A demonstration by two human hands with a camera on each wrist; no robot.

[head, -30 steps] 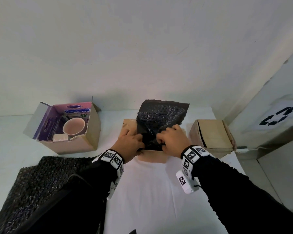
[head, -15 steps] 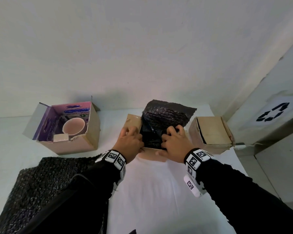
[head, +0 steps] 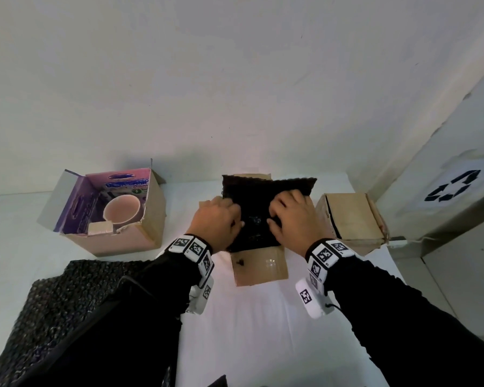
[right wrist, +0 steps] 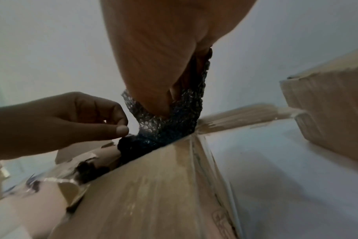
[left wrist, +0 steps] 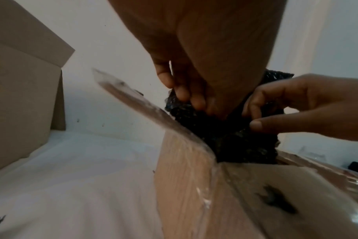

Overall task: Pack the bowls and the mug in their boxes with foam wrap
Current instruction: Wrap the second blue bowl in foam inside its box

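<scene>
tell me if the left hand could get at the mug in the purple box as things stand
Probably yes, once it lets go. The left hand is busy tucking the black wrap into the middle box. The mug sits in the purple box on that hand's side, top open and nothing between them.

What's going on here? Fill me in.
A person is packing crockery. Both hands, left hand and right hand, grip the black foam wrap and tuck it down into the open middle box. A pink mug sits unwrapped in the left box; the right box looks closed.
</scene>
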